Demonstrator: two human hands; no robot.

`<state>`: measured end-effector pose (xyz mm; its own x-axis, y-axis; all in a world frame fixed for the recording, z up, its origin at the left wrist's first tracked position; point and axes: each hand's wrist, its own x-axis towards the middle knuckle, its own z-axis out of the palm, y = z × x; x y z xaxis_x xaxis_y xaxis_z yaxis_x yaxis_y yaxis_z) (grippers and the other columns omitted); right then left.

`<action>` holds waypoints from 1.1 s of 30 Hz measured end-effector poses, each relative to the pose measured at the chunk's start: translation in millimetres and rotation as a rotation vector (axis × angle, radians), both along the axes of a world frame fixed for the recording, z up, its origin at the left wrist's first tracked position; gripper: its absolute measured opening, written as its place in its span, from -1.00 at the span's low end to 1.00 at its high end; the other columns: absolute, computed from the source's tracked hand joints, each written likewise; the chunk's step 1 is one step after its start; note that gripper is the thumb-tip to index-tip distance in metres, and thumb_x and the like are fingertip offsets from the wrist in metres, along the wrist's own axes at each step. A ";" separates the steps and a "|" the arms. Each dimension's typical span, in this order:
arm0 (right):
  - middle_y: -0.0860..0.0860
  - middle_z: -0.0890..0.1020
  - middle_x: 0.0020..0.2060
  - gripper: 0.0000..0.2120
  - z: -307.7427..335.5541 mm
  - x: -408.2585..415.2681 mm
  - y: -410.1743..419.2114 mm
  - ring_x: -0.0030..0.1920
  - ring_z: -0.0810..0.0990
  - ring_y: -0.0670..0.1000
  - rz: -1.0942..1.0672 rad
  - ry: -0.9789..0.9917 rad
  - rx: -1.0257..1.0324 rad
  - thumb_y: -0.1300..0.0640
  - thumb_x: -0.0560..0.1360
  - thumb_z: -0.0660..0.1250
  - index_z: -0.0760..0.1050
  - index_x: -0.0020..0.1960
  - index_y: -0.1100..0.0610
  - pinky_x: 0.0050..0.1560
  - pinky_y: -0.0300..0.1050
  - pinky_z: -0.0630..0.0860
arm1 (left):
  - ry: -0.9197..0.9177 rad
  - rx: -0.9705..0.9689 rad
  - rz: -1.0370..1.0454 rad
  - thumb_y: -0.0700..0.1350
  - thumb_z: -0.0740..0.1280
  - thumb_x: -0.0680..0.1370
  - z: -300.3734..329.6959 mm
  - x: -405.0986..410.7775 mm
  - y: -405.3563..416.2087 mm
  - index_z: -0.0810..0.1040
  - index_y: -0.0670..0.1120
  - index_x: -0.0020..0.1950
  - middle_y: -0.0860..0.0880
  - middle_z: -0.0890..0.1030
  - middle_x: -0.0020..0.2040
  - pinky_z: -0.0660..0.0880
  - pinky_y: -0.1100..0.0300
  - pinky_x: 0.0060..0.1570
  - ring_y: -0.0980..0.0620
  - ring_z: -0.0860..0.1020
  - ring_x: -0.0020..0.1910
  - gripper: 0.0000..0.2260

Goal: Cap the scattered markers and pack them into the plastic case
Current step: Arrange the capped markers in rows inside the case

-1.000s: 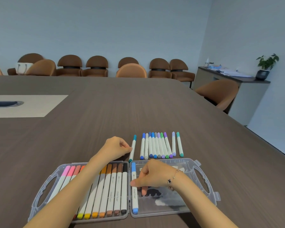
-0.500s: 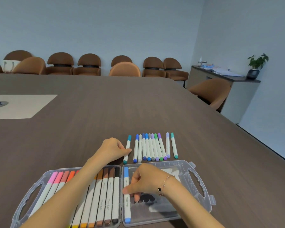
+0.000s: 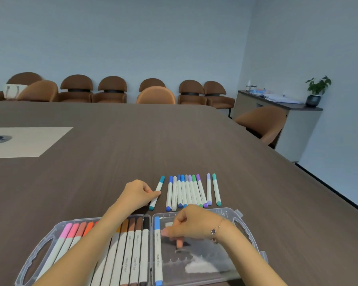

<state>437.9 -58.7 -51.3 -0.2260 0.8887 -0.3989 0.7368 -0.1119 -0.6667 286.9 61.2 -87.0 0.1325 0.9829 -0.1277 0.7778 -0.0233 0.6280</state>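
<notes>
A clear plastic case [image 3: 248, 234] lies open at the near table edge. Its left half holds pink, orange, brown and black markers [image 3: 132, 254], partly hidden by my left forearm. A blue marker [image 3: 158, 252] lies alone in the leftmost slot of the right half. My right hand [image 3: 191, 222] hovers over that half, thumb beside the blue marker, one fingertip on the case floor, holding nothing. Beyond the case, my left hand [image 3: 137, 195] pinches the middle of a capped teal marker [image 3: 159, 187] lying on the table. Several capped blue, green and purple markers [image 3: 191, 190] lie in a row to its right.
The dark wooden table [image 3: 153, 141] stretches far ahead, with a pale inset panel [image 3: 29, 141] at the left. Brown chairs [image 3: 112, 89] line the back wall. Another chair [image 3: 262, 122] and a sideboard with a plant [image 3: 317, 87] stand at the right.
The view has shifted slightly. My right hand stays over the blue marker in the case with its thumb now beside it. My left hand keeps its fingers on the teal marker.
</notes>
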 end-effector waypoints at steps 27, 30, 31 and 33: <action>0.01 0.36 -0.46 -0.72 -15.0 22.5 98.3 -0.39 0.39 -0.06 -0.396 -0.445 0.292 0.13 0.52 0.27 0.36 -0.36 0.11 0.04 -0.15 0.34 | 0.033 -0.010 -0.025 -0.03 0.40 0.47 -0.2 0.9 -1.0 0.64 -0.18 -0.07 -0.11 0.60 -0.19 0.47 0.28 -0.24 0.06 0.53 -0.22 -0.78; 0.01 0.40 -0.42 -0.84 -13.7 17.8 102.1 -0.34 0.46 -0.03 -0.361 -0.509 0.260 0.08 0.52 0.27 0.50 -0.06 0.18 -0.04 -0.18 0.42 | 0.024 -0.029 -0.031 -0.01 0.38 0.49 0.4 -1.2 1.0 0.64 -0.19 -0.06 -0.08 0.54 -0.24 0.44 0.31 -0.26 0.06 0.51 -0.22 -0.76; 0.02 0.40 -0.40 -0.80 -13.1 16.4 103.3 -0.28 0.49 -0.01 -0.353 -0.528 0.252 0.07 0.52 0.27 0.50 0.02 0.19 -0.03 -0.18 0.42 | 0.019 -0.035 -0.032 -0.01 0.37 0.49 0.9 -2.4 1.8 0.63 -0.19 -0.06 -0.07 0.53 -0.25 0.43 0.31 -0.27 0.07 0.51 -0.22 -0.76; 0.01 0.41 -0.36 -0.76 -11.5 12.9 105.1 -0.21 0.48 0.01 -0.339 -0.555 0.250 0.07 0.52 0.27 0.48 0.10 0.20 -0.06 -0.19 0.40 | 0.007 -0.051 -0.032 0.00 0.37 0.50 2.4 -4.8 3.8 0.63 -0.18 -0.05 -0.06 0.55 -0.23 0.43 0.31 -0.25 0.08 0.50 -0.22 -0.77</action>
